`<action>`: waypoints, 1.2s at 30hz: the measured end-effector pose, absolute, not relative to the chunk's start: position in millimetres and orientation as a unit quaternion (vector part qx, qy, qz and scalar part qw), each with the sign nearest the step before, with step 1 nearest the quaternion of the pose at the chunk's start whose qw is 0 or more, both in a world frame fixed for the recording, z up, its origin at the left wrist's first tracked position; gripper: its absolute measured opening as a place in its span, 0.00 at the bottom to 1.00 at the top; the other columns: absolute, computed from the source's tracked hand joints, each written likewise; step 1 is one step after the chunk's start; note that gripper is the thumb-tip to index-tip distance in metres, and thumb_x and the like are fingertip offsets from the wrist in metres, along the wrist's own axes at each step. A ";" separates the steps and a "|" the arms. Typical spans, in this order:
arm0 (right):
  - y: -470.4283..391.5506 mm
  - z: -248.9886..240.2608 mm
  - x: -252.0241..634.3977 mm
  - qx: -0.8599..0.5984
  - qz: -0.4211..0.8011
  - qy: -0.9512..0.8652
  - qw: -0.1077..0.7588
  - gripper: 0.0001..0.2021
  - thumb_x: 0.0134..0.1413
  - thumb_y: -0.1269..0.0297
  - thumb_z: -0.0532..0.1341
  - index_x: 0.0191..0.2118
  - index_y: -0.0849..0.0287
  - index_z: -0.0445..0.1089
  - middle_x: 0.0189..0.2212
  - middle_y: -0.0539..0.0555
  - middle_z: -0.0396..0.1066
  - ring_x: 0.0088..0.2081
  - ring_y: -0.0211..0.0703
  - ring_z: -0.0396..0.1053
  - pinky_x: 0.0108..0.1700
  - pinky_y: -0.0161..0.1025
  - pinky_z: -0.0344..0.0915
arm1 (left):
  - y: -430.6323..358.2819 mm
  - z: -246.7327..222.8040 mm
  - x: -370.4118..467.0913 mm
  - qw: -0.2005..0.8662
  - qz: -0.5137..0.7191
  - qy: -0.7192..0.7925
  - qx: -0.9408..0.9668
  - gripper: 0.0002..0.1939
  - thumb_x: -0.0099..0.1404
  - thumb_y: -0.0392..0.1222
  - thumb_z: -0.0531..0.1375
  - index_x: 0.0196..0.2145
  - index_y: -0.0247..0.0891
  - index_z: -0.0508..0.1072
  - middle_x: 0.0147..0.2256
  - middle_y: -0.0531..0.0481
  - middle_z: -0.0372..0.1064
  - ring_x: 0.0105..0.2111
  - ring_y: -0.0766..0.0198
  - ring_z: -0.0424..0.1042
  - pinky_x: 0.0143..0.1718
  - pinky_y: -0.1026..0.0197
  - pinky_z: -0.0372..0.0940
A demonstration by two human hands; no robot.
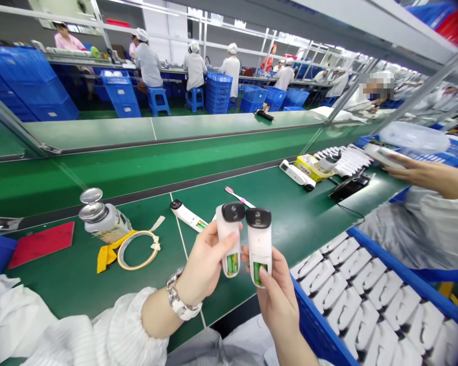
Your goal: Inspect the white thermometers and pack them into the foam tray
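Head view: left hand gripping one white device upright, fingers wrapped behind, thumb pressing the front. Right hand gripping a second device the same way, thumb sitting near the green window at its lower end. Both devices being held side by side, almost touching, dark heads up, green cells showing in the open lower windows. Hovering above the near edge of the green tabletop, just left of a blue tray.

Tray packed with rows of white units; cannot tell whether those are finished or waiting. A third device lying flat on the tabletop just beyond the hands, a pink-tipped stick near it. Further left: metal can, tape ring, yellow cloth, red pad.

Progress, judging only from this: two units in hand at once, battery windows still uncovered, neither set down nor placed in the tray yet; looking like mid-check rather than finishing.

To the right, a co-worker's arm reaching over another stack of white parts, beside a yellow box. More people sitting at benches in the background.
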State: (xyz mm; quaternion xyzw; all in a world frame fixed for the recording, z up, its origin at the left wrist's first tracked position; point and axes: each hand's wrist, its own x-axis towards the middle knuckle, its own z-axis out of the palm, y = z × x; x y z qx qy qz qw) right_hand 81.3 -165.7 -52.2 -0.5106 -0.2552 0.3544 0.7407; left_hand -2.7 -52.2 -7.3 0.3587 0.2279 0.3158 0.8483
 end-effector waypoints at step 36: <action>-175.0 -58.7 105.3 -0.456 0.517 -0.139 0.711 0.17 0.52 0.49 0.58 0.39 0.56 0.74 0.33 0.56 0.72 0.32 0.44 0.70 0.30 0.37 0.69 | -51.4 -24.3 -9.3 0.193 0.397 -0.056 0.895 0.11 0.61 0.26 0.53 0.39 0.37 0.67 0.45 0.44 0.69 0.57 0.53 0.57 0.62 0.43 0.40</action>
